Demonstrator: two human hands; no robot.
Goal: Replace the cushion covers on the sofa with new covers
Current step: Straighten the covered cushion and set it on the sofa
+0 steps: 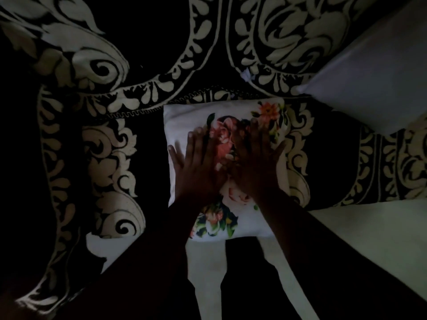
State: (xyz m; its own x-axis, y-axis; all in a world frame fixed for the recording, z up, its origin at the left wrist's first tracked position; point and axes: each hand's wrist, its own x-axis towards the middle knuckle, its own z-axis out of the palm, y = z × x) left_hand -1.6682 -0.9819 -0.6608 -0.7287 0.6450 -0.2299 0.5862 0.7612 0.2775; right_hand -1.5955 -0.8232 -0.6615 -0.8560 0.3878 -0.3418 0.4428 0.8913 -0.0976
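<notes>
A white cushion cover point(225, 167) printed with pink and orange flowers is lying flat on the seat of the sofa point(143, 65), near its front edge and roughly in the middle of the view. Whether there is a cushion inside it I cannot tell; it is looking fairly flat.

Both hands are resting on top of it, palms down. The left hand point(198, 165) is lying over the left half of the print with its fingers spread wide and reaching toward the top left corner. The right hand point(256, 158) is lying just beside it, also flat with fingers fanned out, its fingertips coming close to the orange flower near the top right corner. Neither hand is gripping or pinching the fabric; they are pressing flat, with the thumbs nearly meeting in the middle.

The sofa under the cover is wearing a black throw with large cream scrollwork, running up the backrest and across the seat. At the right, a plain pale cushion point(374, 72) is leaning well apart from the floral cover. Below the front edge, a light floor point(369, 236) is showing. The room is dim, so finer details are staying lost in shadow.
</notes>
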